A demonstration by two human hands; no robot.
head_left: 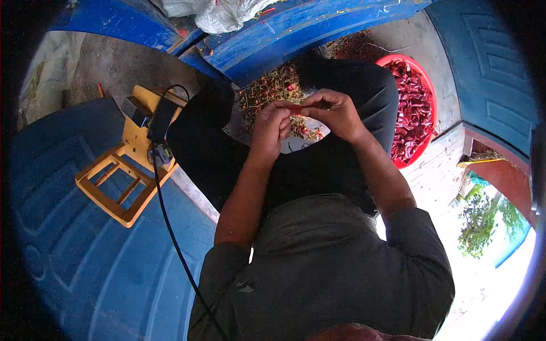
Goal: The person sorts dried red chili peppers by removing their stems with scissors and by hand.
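Between my two hands, above my lap, is a dried red chili pepper (pixel 296 109). My left hand (pixel 269 128) is closed on its left end, thumb against the curled fingers. Pinched at the right end is my right hand (pixel 334 115), with its fingertips close to those of the left. Below the hands, a heap of stems and chili scraps (pixel 267 96) lies on the floor between my legs. To the right, beside my knee, stands a red-rimmed basin (pixel 434 108) filled with dark red dried chilies (pixel 410 113).
On the left stands a small wooden chair (pixel 116 184) with a black device (pixel 162 119) on it, and a black cable (pixel 170 227) runs down toward me. A blue table or bench (pixel 296 37) crosses the front, with a whitish plastic bag (pixel 227 14) on top. Blue doors (pixel 495 74) flank both sides.
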